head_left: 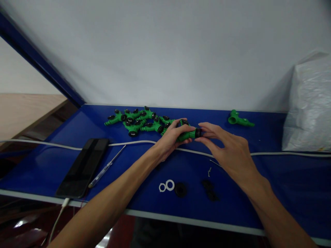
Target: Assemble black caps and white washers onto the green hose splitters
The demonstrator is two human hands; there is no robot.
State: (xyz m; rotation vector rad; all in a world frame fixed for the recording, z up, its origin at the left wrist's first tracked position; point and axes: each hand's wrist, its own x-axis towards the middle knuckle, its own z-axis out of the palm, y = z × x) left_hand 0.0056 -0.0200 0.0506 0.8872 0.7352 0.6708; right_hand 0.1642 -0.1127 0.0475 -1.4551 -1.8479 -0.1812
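My left hand [172, 137] is wrapped around a green hose splitter [190, 135] with black fittings, held above the blue table. The thumb and fingers of my right hand [222, 139] close around the black collar at the splitter's right end. Just behind and left of my left hand lie several similar green splitters [133, 128] with black knobs. Below my hands on the table are a white hex nut [162, 187], a white ring [170, 185], a black ring [180, 189], small black parts [210, 190] and small screws [209, 171].
A phone [82, 168] and a thin screwdriver [107, 166] lie at the left. A white cable [139, 142] runs across the table [144, 199]. At the back right lies a green splitter body [240, 120], beside a filled plastic bag [309, 106]. A pale wall stands behind.
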